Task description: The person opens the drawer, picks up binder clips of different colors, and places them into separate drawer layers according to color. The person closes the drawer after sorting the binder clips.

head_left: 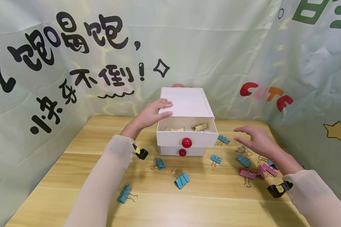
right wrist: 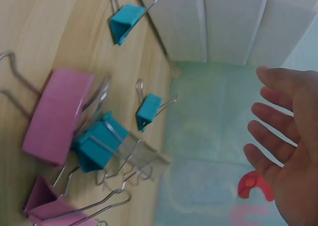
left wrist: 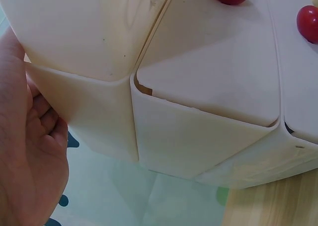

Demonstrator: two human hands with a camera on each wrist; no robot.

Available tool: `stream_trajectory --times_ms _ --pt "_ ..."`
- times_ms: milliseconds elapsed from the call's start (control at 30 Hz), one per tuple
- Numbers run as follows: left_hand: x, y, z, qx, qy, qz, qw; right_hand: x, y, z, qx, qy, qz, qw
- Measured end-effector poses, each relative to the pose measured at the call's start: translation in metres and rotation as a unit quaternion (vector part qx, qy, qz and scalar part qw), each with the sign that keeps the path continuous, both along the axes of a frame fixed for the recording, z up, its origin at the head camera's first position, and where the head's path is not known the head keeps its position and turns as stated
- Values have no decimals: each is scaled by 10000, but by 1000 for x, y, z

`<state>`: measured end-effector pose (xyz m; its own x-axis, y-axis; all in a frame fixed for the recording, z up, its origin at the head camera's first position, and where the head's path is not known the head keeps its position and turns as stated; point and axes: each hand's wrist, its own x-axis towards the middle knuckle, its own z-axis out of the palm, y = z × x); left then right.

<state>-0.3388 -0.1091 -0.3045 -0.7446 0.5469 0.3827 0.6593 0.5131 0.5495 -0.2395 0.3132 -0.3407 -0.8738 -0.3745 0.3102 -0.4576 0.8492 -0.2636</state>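
A white drawer box [head_left: 184, 101] with red knobs stands near the back of the table. Its top drawer [head_left: 170, 138] is pulled out, with gold and pale binder clips [head_left: 199, 127] inside. My left hand [head_left: 153, 113] rests on the box's upper left edge, thumb near the front; in the left wrist view the hand [left wrist: 39, 121] touches the corner. My right hand [head_left: 255, 142], fingers extended, hovers over a group of clips at right and holds nothing. Beneath it lie a pink binder clip [right wrist: 59, 114], a teal binder clip [right wrist: 102, 141] and a beige clip [right wrist: 149, 159].
Several teal binder clips lie in front of the box, among them one clip [head_left: 182, 180] at the middle and another [head_left: 124, 193] at front left. A printed cloth [head_left: 201, 56] hangs behind the wooden table [head_left: 187, 208] and along its sides.
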Motion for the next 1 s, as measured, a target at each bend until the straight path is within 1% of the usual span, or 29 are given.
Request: stream_trajectory --times_ms 367,567,733,900,1000 --pt "3 0 2 11 -16 -18 10000 -9 25 -18 206 -558 -433 9973" --pt "1 0 1 0 -1 -23 10000 -14 35 -30 400 -1125 -615 9909" --pt "1 0 2 -5 -31 -27 10000 -17 40 -39 359 -1521 -691 9853" --pt "1 0 1 29 -42 -41 10000 -21 42 -46 314 -1716 -694 9822" --pt "1 0 1 40 -53 -27 10000 -23 43 -50 353 -1683 -669 9828"
